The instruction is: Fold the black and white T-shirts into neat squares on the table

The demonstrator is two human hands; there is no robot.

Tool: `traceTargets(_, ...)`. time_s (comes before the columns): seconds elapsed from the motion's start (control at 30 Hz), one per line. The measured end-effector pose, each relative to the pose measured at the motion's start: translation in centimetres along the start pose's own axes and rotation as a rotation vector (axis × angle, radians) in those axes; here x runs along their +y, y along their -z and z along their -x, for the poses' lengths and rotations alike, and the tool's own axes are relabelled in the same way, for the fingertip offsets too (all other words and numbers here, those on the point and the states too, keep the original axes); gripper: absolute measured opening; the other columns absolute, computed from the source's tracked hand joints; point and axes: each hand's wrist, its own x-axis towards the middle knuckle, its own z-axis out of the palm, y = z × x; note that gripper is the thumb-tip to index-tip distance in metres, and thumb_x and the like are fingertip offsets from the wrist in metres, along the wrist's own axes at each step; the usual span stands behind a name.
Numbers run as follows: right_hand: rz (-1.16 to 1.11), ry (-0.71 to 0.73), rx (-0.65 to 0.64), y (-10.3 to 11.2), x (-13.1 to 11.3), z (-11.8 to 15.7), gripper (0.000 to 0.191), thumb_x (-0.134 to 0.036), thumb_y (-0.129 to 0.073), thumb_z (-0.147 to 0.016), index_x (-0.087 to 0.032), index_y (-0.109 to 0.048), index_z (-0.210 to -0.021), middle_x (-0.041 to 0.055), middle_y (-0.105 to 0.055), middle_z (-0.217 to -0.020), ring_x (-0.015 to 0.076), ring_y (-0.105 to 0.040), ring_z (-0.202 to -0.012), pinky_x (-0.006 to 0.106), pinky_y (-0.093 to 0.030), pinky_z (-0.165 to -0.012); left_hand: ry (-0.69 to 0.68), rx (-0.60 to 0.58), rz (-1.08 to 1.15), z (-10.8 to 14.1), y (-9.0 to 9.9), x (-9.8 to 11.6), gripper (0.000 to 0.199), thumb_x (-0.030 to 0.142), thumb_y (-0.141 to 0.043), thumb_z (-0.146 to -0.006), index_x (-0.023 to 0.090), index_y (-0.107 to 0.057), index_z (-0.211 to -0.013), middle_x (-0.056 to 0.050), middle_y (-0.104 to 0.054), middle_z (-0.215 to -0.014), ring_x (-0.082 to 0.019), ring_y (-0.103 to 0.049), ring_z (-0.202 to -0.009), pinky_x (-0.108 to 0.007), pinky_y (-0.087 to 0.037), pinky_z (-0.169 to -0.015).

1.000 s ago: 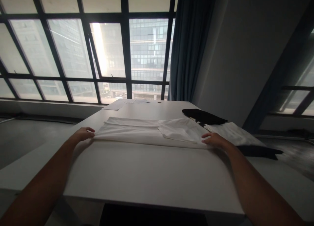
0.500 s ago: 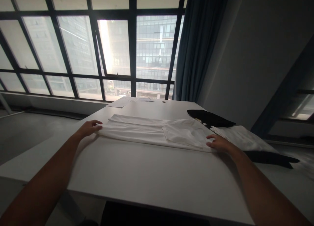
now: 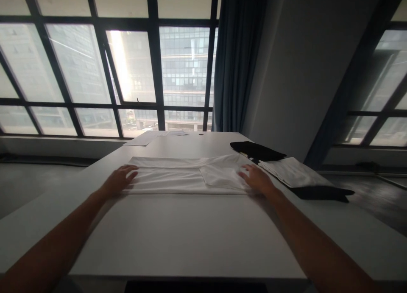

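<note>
A white shirt (image 3: 171, 178) lies across the table in a long folded strip, with what looks like a sleeve folded over near its right end. Over its left end rests my left hand (image 3: 120, 179), fingers spread and slightly bent. My right hand (image 3: 257, 179) is at the opposite end, its fingers apart and touching or just above the fabric. Neither hand visibly pinches the cloth. Faint wrinkles run lengthwise between the hands.
The white table (image 3: 184, 238) stretches toward the windows. On the right lie a black cloth (image 3: 257, 149) and a folded white cloth (image 3: 295, 172) with a black piece (image 3: 324, 193) beneath it. Paper sheets (image 3: 143, 138) sit at the far left, and a blue curtain (image 3: 235, 64) hangs beyond.
Both hands have come inward from the shirt's ends onto the cloth. The near edge of the shirt now lies straighter. My view has turned a little to the right.
</note>
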Motion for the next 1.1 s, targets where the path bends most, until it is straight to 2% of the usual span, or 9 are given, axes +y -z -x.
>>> traceTargets(0.07,-0.067,0.154,-0.166,-1.3,-1.7,0.2,0.065,-0.052,-0.045,-0.096,-0.015,-0.042,-0.149,0.0164,-0.040,-0.154,0.0308,-0.037,-0.142,0.042,-0.030,-0.115,-0.137,-0.090,0.004,-0.4,-2.0,1.3,0.058,0.050,-0.037,-0.094,0.024,-0.053,-0.142,-0.006,-0.043,-0.155,-0.026,-0.037,-0.143,-0.041,-0.029,-0.117)
traceTargets(0.17,-0.034,0.190,-0.360,-2.8,-2.5,0.4,0.077,-0.065,-0.040,-0.093,-0.020,-0.033,-0.154,0.0113,-0.022,-0.163,0.0324,-0.014,-0.151,0.050,-0.015,-0.120,-0.104,-0.241,-0.043,-0.4,-3.5,1.6,0.069,0.056,-0.026,-0.095,0.022,-0.036,-0.154,-0.008,-0.025,-0.162,-0.028,-0.021,-0.150,-0.050,-0.018,-0.119)
traceTargets(0.33,-0.040,0.209,-0.399,-2.6,-0.8,-0.2,0.080,-0.068,-0.044,-0.090,-0.023,-0.032,-0.155,0.0090,-0.019,-0.164,0.0338,-0.010,-0.151,0.055,-0.008,-0.120,-0.073,-0.370,-0.086,0.2,-2.1,0.7,0.083,0.070,-0.032,-0.088,0.021,-0.032,-0.155,-0.009,-0.021,-0.163,-0.031,-0.018,-0.151,-0.045,-0.023,-0.117)
traceTargets(0.43,-0.006,0.239,-0.324,-2.2,-0.1,-0.5,0.071,-0.061,-0.050,-0.089,-0.023,-0.045,-0.149,0.0109,-0.030,-0.160,0.0341,-0.018,-0.149,0.056,-0.012,-0.119,-0.076,-0.342,-0.036,0.3,-0.9,0.6,0.077,0.072,-0.043,-0.083,0.024,-0.054,-0.143,-0.011,-0.048,-0.151,-0.033,-0.044,-0.137,-0.040,-0.040,-0.106)
traceTargets(0.53,0.020,0.377,-0.180,-2.0,-0.3,-0.7,0.050,-0.047,-0.059,-0.088,-0.022,-0.065,-0.130,0.0125,-0.053,-0.145,0.0298,-0.046,-0.134,0.044,-0.029,-0.113,-0.067,-0.146,-0.089,-0.2,-0.7,0.8,0.054,0.058,-0.042,-0.089,0.027,-0.066,-0.126,-0.009,-0.063,-0.136,-0.031,-0.059,-0.122,-0.041,-0.047,-0.099)
traceTargets(0.63,-0.012,0.468,-0.079,-1.8,-1.1,-1.0,0.029,-0.036,-0.056,-0.091,-0.021,-0.075,-0.107,0.0099,-0.070,-0.117,0.0237,-0.062,-0.108,0.033,-0.041,-0.099,-0.039,-0.012,-0.172,-1.0,-1.3,0.8,0.048,0.045,-0.035,-0.095,0.026,-0.064,-0.128,-0.007,-0.057,-0.144,-0.030,-0.054,-0.129,-0.045,-0.045,-0.102)
traceTargets(0.8,-0.040,0.429,0.086,-1.0,-1.5,-1.4,0.032,-0.035,-0.046,-0.098,-0.019,-0.074,-0.099,0.0107,-0.072,-0.104,0.0238,-0.063,-0.101,0.033,-0.043,-0.094,0.030,-0.066,-0.179,-2.2,-2.3,0.2,0.050,0.041,-0.033,-0.096,0.022,-0.064,-0.129,-0.007,-0.054,-0.146,-0.031,-0.052,-0.132,-0.046,-0.040,-0.108)
traceTargets(1.0,-0.059,0.362,0.133,-0.3,-2.1,-0.7,0.036,-0.034,-0.041,-0.100,-0.018,-0.071,-0.090,0.0111,-0.071,-0.097,0.0223,-0.063,-0.093,0.030,-0.043,-0.086,0.029,-0.068,-0.162,-2.3,-2.6,0.3,0.049,0.039,-0.030,-0.098,0.025,-0.062,-0.132,-0.004,-0.050,-0.150,-0.025,-0.040,-0.142,-0.044,-0.027,-0.117)
traceTargets(1.1,-0.006,0.355,0.047,0.1,-2.7,-0.3,0.035,-0.034,-0.044,-0.099,-0.017,-0.069,-0.082,0.0112,-0.071,-0.093,0.0225,-0.064,-0.088,0.030,-0.042,-0.082,0.022,-0.054,-0.181,-2.1,-2.4,0.7,0.049,0.038,-0.028,-0.099,0.025,-0.059,-0.134,-0.005,-0.048,-0.152,-0.026,-0.039,-0.142,-0.048,-0.023,-0.117)
